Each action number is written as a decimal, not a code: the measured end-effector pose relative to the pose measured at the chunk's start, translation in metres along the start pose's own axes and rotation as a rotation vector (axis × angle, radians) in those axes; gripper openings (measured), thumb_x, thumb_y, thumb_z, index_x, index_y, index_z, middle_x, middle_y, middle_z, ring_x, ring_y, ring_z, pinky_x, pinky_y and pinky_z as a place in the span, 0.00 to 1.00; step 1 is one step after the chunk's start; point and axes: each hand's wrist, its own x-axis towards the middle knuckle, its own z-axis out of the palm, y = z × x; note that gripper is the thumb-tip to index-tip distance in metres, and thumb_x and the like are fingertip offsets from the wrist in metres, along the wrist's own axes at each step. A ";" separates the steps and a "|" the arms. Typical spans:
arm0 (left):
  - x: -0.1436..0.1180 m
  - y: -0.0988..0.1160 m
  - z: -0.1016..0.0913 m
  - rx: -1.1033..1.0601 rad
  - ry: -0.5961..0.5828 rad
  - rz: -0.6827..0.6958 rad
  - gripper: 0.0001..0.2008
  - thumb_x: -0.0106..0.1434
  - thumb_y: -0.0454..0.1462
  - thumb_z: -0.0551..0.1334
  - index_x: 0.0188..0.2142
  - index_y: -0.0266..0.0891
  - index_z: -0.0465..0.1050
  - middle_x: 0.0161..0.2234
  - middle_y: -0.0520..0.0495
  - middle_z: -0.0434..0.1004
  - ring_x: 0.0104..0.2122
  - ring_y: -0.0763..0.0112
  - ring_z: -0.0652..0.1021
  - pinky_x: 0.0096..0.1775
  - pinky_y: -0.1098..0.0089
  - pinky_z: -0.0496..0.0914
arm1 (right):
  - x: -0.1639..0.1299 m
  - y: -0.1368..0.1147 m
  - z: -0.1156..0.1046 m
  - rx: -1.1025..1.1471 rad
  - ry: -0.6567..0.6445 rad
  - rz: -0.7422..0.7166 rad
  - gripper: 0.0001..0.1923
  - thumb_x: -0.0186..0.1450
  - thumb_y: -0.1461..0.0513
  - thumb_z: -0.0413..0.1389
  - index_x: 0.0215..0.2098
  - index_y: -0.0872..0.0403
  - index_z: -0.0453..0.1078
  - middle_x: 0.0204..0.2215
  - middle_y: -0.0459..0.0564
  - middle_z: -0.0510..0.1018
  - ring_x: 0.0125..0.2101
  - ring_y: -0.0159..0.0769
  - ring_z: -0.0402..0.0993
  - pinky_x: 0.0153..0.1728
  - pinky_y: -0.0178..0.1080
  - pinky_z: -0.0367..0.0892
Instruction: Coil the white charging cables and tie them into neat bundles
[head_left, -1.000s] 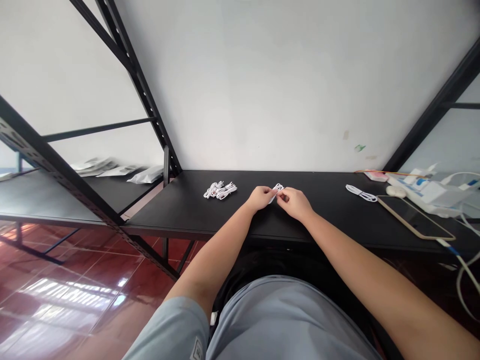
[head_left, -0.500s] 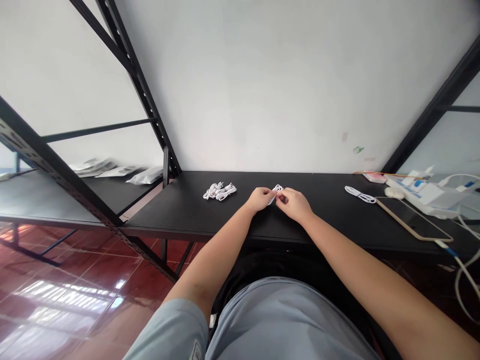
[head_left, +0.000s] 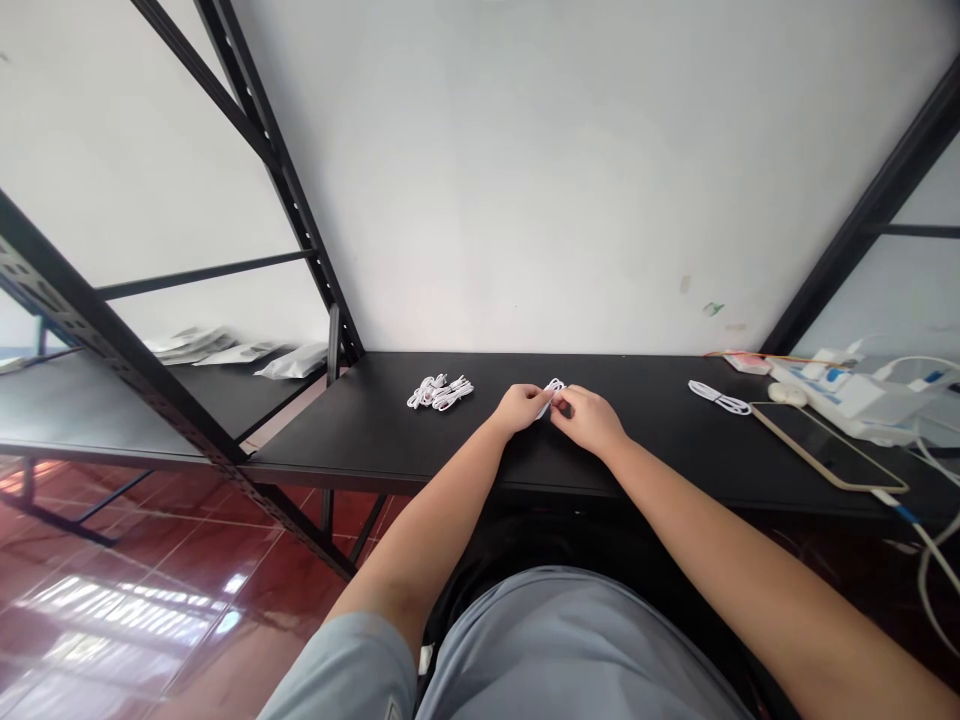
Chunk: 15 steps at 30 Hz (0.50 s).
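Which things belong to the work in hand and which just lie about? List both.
In hand: small coiled white cable, held between left hand and right hand; pile of coiled white cables.
Lying about: loose white cable, flat gold-edged phone, white plastic bags.

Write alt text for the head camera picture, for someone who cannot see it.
Seen from above, a person's left hand and right hand together pinch a small coiled white cable over a black shelf. A pile of similar cables lies to the left, one loose cable and a phone to the right.
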 end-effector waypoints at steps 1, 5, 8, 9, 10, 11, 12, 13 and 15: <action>0.000 0.000 0.000 0.001 0.001 0.002 0.25 0.59 0.57 0.60 0.26 0.36 0.74 0.20 0.54 0.63 0.22 0.76 0.61 0.26 0.71 0.57 | 0.000 0.000 0.000 -0.010 -0.002 -0.010 0.04 0.62 0.61 0.55 0.30 0.51 0.69 0.31 0.47 0.77 0.28 0.34 0.71 0.29 0.36 0.58; 0.000 0.000 0.000 0.021 0.009 0.005 0.25 0.59 0.57 0.60 0.26 0.36 0.74 0.20 0.55 0.62 0.22 0.76 0.61 0.26 0.71 0.56 | -0.001 -0.001 0.001 -0.056 0.003 -0.038 0.03 0.63 0.60 0.55 0.31 0.51 0.68 0.33 0.47 0.77 0.28 0.35 0.71 0.28 0.37 0.57; 0.000 0.001 0.000 0.014 0.007 0.000 0.25 0.59 0.57 0.60 0.26 0.36 0.74 0.20 0.55 0.63 0.22 0.76 0.61 0.26 0.71 0.56 | -0.001 -0.002 0.000 -0.084 0.015 -0.038 0.04 0.64 0.60 0.54 0.30 0.51 0.68 0.33 0.48 0.77 0.28 0.35 0.70 0.27 0.37 0.55; 0.000 0.000 0.000 0.009 0.006 0.002 0.25 0.59 0.57 0.60 0.26 0.36 0.74 0.20 0.55 0.63 0.22 0.76 0.61 0.26 0.71 0.56 | -0.002 -0.002 0.000 -0.089 0.018 -0.038 0.05 0.64 0.60 0.54 0.30 0.51 0.68 0.32 0.48 0.77 0.28 0.35 0.70 0.27 0.37 0.55; 0.000 0.000 0.000 0.004 0.006 0.004 0.25 0.59 0.57 0.60 0.26 0.36 0.74 0.20 0.55 0.63 0.22 0.76 0.61 0.26 0.71 0.56 | -0.002 -0.002 0.000 -0.092 0.021 -0.035 0.05 0.64 0.60 0.54 0.31 0.51 0.68 0.32 0.48 0.77 0.28 0.35 0.70 0.27 0.37 0.55; 0.000 0.000 0.000 0.000 0.006 0.006 0.25 0.59 0.58 0.60 0.26 0.37 0.74 0.20 0.55 0.63 0.22 0.76 0.61 0.26 0.71 0.56 | -0.002 -0.003 0.000 -0.093 0.025 -0.031 0.04 0.64 0.60 0.54 0.31 0.51 0.69 0.32 0.48 0.77 0.28 0.35 0.71 0.27 0.37 0.55; 0.000 0.000 0.000 -0.002 0.006 0.007 0.25 0.59 0.58 0.60 0.25 0.37 0.73 0.20 0.55 0.62 0.22 0.76 0.61 0.26 0.71 0.56 | -0.002 -0.003 0.000 -0.093 0.028 -0.027 0.04 0.64 0.60 0.54 0.31 0.51 0.69 0.32 0.48 0.77 0.28 0.35 0.71 0.27 0.37 0.55; 0.000 0.000 0.000 -0.002 0.008 0.008 0.25 0.59 0.58 0.60 0.25 0.37 0.73 0.19 0.55 0.62 0.22 0.76 0.61 0.26 0.71 0.55 | -0.002 -0.003 -0.001 -0.091 0.029 -0.023 0.04 0.64 0.60 0.54 0.32 0.51 0.69 0.32 0.48 0.77 0.28 0.35 0.71 0.27 0.37 0.55; 0.000 0.001 0.000 0.002 0.007 0.005 0.25 0.59 0.57 0.60 0.25 0.37 0.73 0.19 0.55 0.62 0.22 0.76 0.61 0.25 0.71 0.55 | -0.001 -0.004 -0.001 -0.085 0.026 -0.020 0.04 0.64 0.61 0.54 0.32 0.51 0.69 0.32 0.48 0.77 0.28 0.36 0.71 0.27 0.37 0.55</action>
